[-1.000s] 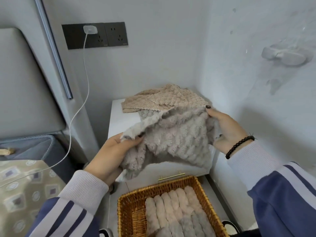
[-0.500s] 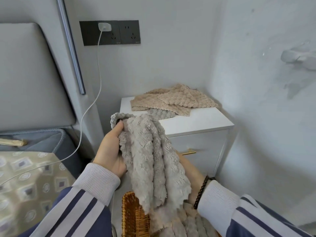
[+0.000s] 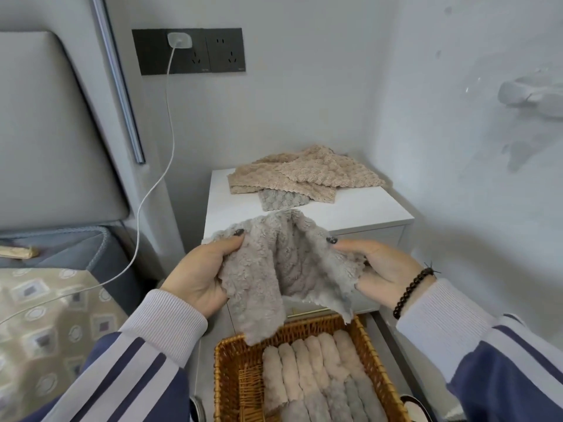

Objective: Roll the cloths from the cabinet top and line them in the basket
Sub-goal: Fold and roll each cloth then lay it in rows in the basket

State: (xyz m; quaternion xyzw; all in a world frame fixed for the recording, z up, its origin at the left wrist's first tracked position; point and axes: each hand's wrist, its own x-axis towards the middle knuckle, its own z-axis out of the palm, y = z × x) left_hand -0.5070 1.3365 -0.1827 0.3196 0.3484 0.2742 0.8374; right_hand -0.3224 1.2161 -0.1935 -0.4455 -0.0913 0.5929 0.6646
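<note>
A fluffy grey cloth (image 3: 274,269) hangs folded lengthwise between my hands, in front of the white cabinet (image 3: 365,213). My left hand (image 3: 199,275) pinches its left upper edge, thumb on top. My right hand (image 3: 380,269) pinches the right edge, palm up under the fabric. The cloth's lower corner dangles over the wicker basket (image 3: 234,382), where several rolled beige and grey cloths (image 3: 316,376) lie side by side. On the cabinet top lies a pile of beige cloths (image 3: 304,175) with a grey cloth (image 3: 283,201) showing beneath.
A white charger cable (image 3: 152,190) runs from the black wall sockets (image 3: 189,51) down over the bed with a patterned cover (image 3: 45,324) at left. Walls close in behind and to the right of the cabinet. A padded headboard (image 3: 45,132) stands at left.
The grey cloth hung bunched from my left hand half a second ago; both hands now hold it spread between them, and the view has tilted down onto the basket.
</note>
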